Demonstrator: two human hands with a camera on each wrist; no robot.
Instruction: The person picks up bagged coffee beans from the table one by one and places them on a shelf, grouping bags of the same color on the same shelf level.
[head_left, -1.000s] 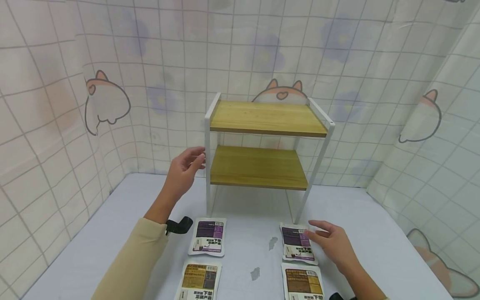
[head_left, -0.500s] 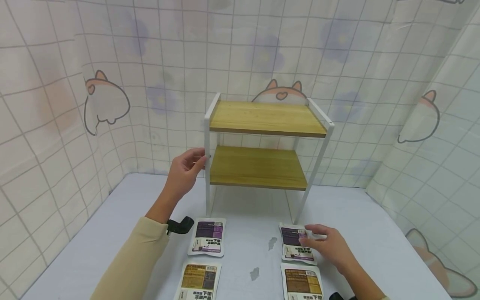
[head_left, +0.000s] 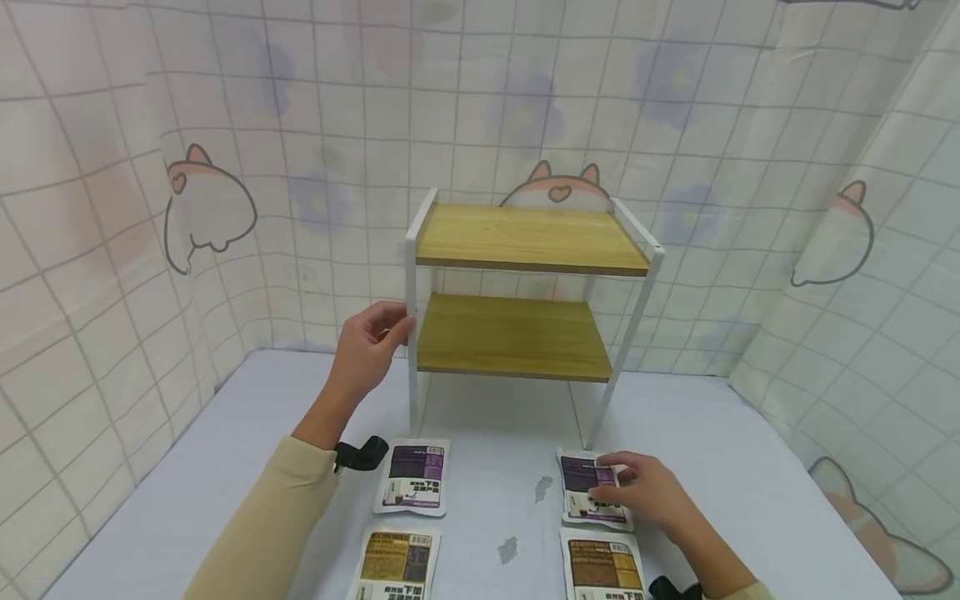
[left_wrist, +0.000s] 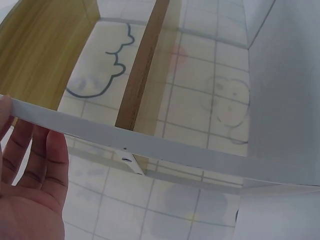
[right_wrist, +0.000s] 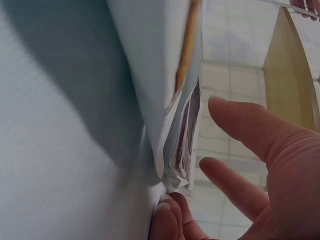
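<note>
A small two-tier shelf rack (head_left: 517,337) has wooden boards and a white frame. My left hand (head_left: 363,354) holds its left front post (left_wrist: 185,155), the thumb in front and fingers behind. At the lower right, my right hand (head_left: 651,492) reaches over a flat purple-and-white pouch (head_left: 581,475). Thumb and index finger are spread just above that pouch, apart from it in the right wrist view. Its other fingers (right_wrist: 167,220) are low by the pouch's edge, partly hidden. Another purple pouch (head_left: 412,479) lies in front of the rack's left leg.
Nearer me lie two brown-and-white pouches, a left one (head_left: 395,558) and a right one (head_left: 602,567), both cut off by the frame. A white cloth (head_left: 480,500) covers the table. Behind the rack hangs a grid-patterned curtain (head_left: 337,125) with cartoon animals.
My right hand has moved left, farther over the right purple pouch. The left thumb has come onto the rack's post. The rack and pouches have stayed in place.
</note>
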